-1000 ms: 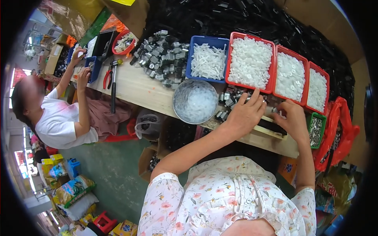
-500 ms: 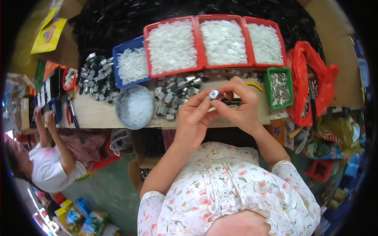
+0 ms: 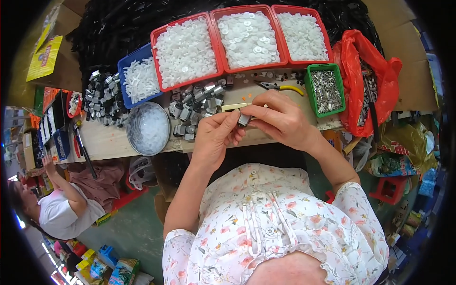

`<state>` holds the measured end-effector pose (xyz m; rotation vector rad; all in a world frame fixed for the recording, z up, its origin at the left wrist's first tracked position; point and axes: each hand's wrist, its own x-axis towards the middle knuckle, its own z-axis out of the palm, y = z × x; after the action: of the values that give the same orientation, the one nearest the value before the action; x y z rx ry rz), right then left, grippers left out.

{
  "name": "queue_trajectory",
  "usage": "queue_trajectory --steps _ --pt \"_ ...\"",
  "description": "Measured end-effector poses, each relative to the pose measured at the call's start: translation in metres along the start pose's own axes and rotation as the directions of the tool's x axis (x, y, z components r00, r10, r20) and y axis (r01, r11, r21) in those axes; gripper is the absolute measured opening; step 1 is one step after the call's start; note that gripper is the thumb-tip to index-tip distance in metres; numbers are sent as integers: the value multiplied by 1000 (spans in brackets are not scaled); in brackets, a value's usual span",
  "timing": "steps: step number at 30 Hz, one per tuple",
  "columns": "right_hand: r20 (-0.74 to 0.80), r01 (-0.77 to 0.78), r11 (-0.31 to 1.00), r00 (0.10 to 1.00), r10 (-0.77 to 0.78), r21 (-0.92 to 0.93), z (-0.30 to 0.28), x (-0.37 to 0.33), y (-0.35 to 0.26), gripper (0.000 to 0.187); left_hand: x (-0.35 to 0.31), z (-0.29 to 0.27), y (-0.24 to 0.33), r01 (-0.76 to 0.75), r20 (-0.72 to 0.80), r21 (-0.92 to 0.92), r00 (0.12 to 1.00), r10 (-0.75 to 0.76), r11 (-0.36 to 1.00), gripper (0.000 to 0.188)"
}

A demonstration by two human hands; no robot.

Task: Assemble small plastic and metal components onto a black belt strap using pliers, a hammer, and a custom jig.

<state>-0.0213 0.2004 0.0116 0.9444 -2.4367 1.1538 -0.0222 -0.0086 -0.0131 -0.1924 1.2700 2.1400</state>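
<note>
In front of my chest, both hands meet over the near edge of the bench. My left hand [image 3: 212, 137] pinches a small silver metal block [image 3: 243, 119] between thumb and fingers. From the other side, my right hand [image 3: 287, 119] has its bent fingertips against the same block. A pale yellow strip [image 3: 233, 107] shows just beyond the fingers; whether it is touched I cannot tell. To the left of my fingers lies a pile of similar silver and black blocks [image 3: 197, 102].
Red trays [image 3: 219, 43] of white plastic parts line the back, beside a blue tray [image 3: 121, 83]. A round metal bowl [image 3: 166, 124] stands left, a green tray [image 3: 309, 76] of metal pins right. Yellow-handled pliers [image 3: 289, 89] lie near it. Another person [image 3: 71, 209] sits at far left.
My hands have shifted slightly left, and the block is now turned so its side shows rather than its round end. The whole view has moved a little.
</note>
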Motion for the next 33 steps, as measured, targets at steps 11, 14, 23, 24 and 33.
queue_trajectory --steps 11,14,23,24,33 --pt "147 -183 975 969 200 -123 17 -2 7 29 -13 -16 6 -212 -81 481 955 284 851 26" --pt "152 -198 963 962 227 -182 31 -1 14 27 -12 -21 3 -409 61 848 709 703 338 8" --pt "183 -160 969 964 194 -186 42 2 20 27 1 -27 -24 -494 517 838 585 625 -230 30" --pt "186 -163 972 963 195 -170 42 1 22 27 3 -28 -25 -495 520 837 588 620 -233 30" --pt "199 -198 979 958 205 -54 44 -2 32 26 6 -36 -25 -498 595 801 596 540 -332 36"
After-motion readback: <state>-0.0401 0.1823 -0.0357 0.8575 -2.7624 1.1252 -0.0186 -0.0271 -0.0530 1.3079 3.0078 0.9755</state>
